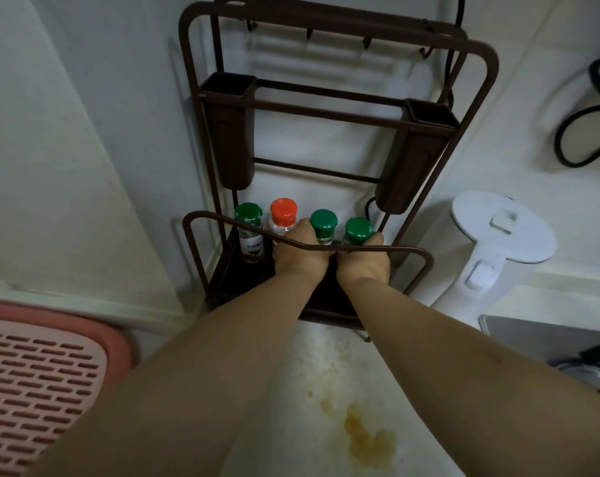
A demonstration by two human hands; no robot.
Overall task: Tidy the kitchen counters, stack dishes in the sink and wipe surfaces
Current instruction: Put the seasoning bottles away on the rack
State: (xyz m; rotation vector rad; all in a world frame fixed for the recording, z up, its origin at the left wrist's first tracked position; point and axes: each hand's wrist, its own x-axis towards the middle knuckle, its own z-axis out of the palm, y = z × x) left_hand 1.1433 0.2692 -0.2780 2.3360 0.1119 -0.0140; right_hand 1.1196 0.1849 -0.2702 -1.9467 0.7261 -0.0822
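We reach both hands into the rack (329, 105) at the bench's (291, 407) back edge: left hand (298, 249) grips one green-capped jar (323, 225), right hand (364, 261) another (357, 232). The rack's front rail crosses our knuckles. A kettle (498, 242) stands just right; a brown stain (367, 438) lies near the front edge.

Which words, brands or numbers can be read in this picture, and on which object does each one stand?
None can be read.
Leftmost green-capped bottle: a white label with dark print, too blurred to read.
Orange-capped bottle and the two green-capped bottles under the hands: no label shows.
White kettle: no print visible.
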